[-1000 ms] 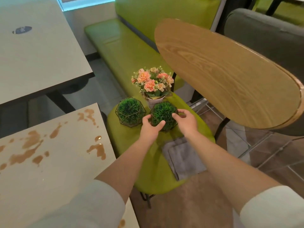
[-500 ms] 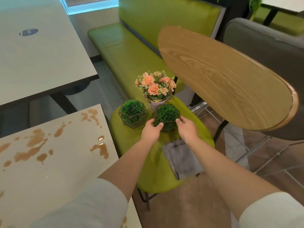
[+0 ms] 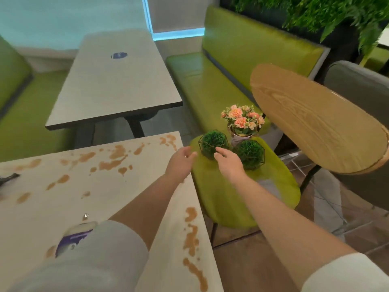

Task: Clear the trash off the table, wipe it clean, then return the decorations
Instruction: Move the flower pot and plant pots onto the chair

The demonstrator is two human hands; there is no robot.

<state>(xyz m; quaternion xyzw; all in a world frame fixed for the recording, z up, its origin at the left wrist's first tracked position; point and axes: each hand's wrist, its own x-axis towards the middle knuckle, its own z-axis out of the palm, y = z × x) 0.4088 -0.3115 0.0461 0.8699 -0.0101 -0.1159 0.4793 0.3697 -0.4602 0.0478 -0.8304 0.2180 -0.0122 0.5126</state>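
Decorations on the green chair seat (image 3: 235, 199), none on the bench: two round grass balls in wire frames and a small pot of pink flowers (image 3: 242, 123). Left grass ball (image 3: 211, 142) near the seat's far left edge, right grass ball (image 3: 250, 153) just beside it, flower pot standing upright behind and between the two. Balls round, so no long axis to name; flower stems pointing up.

Left hand (image 3: 181, 162) over the gap between bench and seat, fingers loosely spread, holding nothing. Right hand (image 3: 228, 163) just in front of the left grass ball, fingers relaxed and extended; contact with the ball hard to judge through motion blur.

Stained bench (image 3: 88, 186) at lower left, spattered with brown spills. Partly hidden behind the left sleeve, a white and purple object (image 3: 72, 239), identity unclear. Dark item (image 3: 8, 179) cut off at the left edge. Grey cloth (image 3: 267, 186) on the seat mostly covered by the right forearm. Wooden chair back (image 3: 315, 123) at right.
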